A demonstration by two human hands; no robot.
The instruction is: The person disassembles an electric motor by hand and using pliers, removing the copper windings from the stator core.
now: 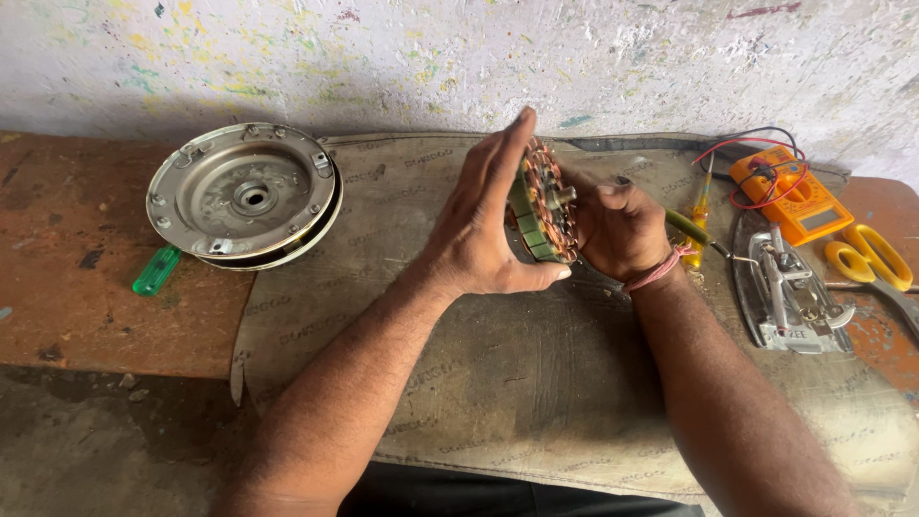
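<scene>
- The left hand (479,225) stands on edge with its fingers straight and held together, the flat palm pressed against one face of a round motor stator (544,203) with copper windings; its thumb (536,278) curls under the stator's lower rim
- The right hand (622,230) is clenched round the far side of the stator, fingers curled in, so the piece is clamped between both hands; a pink thread (659,271) circles that wrist
- The stator is held upright, on edge, above the worn grey mat (498,383), roughly over its middle near the wall
- To the left, a round metal motor cover (244,196) lies flat, partly on the mat and partly on the rusty brown table (67,287), well apart from the hands
- A green lighter (156,270) lies just beside that cover
- To the right lie a yellow-handled screwdriver (702,206), an orange multimeter (793,194) with red and black leads, a bare iron soleplate (790,292) and yellow-handled scissors (876,258)
</scene>
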